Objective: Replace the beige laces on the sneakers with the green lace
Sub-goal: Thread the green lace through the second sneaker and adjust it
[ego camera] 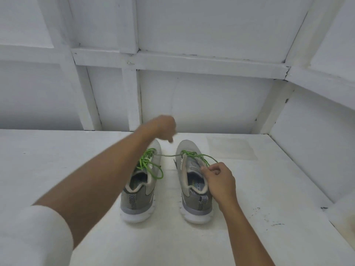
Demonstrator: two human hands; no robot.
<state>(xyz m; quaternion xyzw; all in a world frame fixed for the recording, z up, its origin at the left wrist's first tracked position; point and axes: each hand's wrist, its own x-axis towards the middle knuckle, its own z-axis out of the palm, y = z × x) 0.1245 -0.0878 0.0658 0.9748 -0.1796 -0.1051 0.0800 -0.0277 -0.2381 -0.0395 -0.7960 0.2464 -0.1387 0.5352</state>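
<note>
**Nearly relaced: green lace in both sneakers, right hand at the eyelets**

Evidently the pair is set side by side on the white surface (249, 237), heels toward the wearer of the camera. This likely serves to keep both tongues and eyelet rows open to the hands from above. The green lace (150, 162) lies in loose loops over the throat of the left sneaker (138, 196), and more green cord crosses the upper eyelets of the right sneaker (190, 204). A thin, paler strand (169, 155) spans the gap between the two shoes; its colour is too faint to tell. No beige lace is plainly visible.

The right hand (221, 179) rests beside the right tongue, thumb and forefinger pinched on a loop of green lace, the other fingers loosely curled. The left hand (163, 129) is raised above and between the toes, well apart from the right, and is blurred. Its fingers are curled with one tip pointing down, but whether it holds any cord cannot be told. Judged from this layout, threading is largely done and tensioning or tying remains.
</note>
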